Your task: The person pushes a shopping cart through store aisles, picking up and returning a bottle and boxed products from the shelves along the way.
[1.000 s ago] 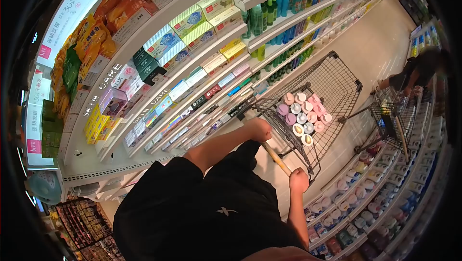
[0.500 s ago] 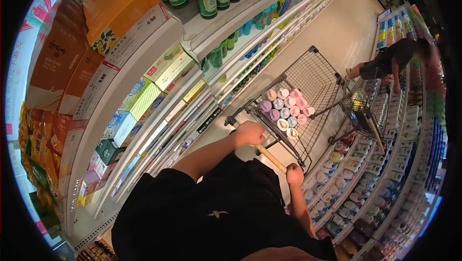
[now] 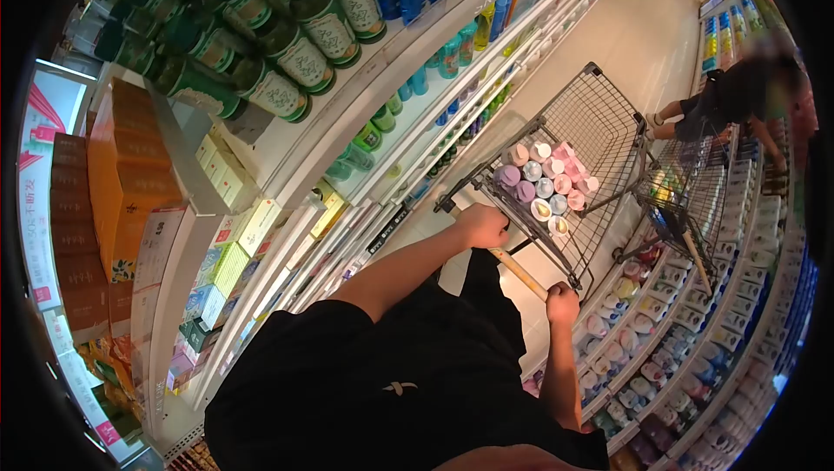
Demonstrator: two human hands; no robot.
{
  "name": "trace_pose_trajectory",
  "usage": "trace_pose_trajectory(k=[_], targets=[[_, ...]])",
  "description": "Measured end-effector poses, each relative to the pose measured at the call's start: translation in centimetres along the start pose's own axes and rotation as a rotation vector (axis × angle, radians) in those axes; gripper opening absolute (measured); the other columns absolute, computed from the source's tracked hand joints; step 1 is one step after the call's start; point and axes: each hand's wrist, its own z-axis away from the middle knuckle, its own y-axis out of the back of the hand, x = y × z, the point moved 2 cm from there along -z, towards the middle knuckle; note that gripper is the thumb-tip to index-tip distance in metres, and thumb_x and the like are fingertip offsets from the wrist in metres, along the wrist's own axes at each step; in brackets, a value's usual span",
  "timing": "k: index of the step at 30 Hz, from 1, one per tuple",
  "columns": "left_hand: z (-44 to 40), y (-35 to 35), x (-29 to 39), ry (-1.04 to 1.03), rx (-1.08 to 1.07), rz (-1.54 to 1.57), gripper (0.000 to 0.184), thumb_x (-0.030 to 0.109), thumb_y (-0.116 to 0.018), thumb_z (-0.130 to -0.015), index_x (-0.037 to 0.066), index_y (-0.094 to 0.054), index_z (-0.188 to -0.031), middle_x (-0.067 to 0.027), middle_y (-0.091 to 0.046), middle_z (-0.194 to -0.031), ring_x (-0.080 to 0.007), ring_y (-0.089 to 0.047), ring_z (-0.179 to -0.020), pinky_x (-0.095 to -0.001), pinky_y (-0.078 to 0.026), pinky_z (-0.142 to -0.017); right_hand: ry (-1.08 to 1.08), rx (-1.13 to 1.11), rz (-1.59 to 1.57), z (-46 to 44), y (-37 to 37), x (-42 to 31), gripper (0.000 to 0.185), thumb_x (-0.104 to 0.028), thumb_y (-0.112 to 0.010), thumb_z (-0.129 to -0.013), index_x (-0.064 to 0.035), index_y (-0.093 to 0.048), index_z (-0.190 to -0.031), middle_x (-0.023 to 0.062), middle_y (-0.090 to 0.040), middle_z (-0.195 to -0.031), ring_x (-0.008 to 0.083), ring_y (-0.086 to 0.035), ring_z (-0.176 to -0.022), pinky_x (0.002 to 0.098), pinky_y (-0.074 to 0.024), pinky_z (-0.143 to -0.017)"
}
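My left hand is closed round one end of the tan handle of a wire shopping cart. Near the handle's other end, my right hand grips it too. Several bottles with pink, purple and white caps stand grouped in the cart, at the end nearer the handle. The rest of the basket shows bare wire mesh.
Shelves of green bottles and boxes line the left side. Stocked shelves run along the right. Ahead on the right, a person stands by a second cart, close beside mine. Pale floor stretches between the shelves.
The view has moved forward along the left shelves, and the green bottles now fill more of the upper left. Both hands have stayed on the handle. The other person's arm now reaches towards the right shelves.
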Motion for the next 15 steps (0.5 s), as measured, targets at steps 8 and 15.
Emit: trace_pose_trajectory(k=[8,15], targets=[[-8.8,2.0,0.6,0.058,-0.077,-0.072,0.032,0.038,-0.064,-0.085,0.008,-0.074,-0.079,-0.0159,-0.073,-0.077,-0.0408,-0.073,-0.076,-0.0557,-0.058,-0.071,0.017,0.128,0.016,-7.8,2.3,0.0,0.031,-0.03,-0.055,-0.098,-0.0135,-0.081,-0.099,0.0203,-0.079,-0.091,0.0445,-0.076,-0.088,0.0562,-0.0598,-0.079],[-17.1,3.3,1.0,0.061,-0.047,-0.13,0.033,0.039,-0.062,-0.087,0.01,-0.075,-0.084,-0.0174,-0.075,-0.083,-0.0421,-0.074,-0.082,-0.0573,-0.058,-0.075,-0.012,0.086,-0.003,-15.7,6.6,-0.6,0.032,-0.033,-0.056,-0.098,-0.0139,-0.081,-0.099,0.0199,-0.079,-0.091,0.0433,-0.076,-0.087,0.0566,-0.0594,-0.081]])
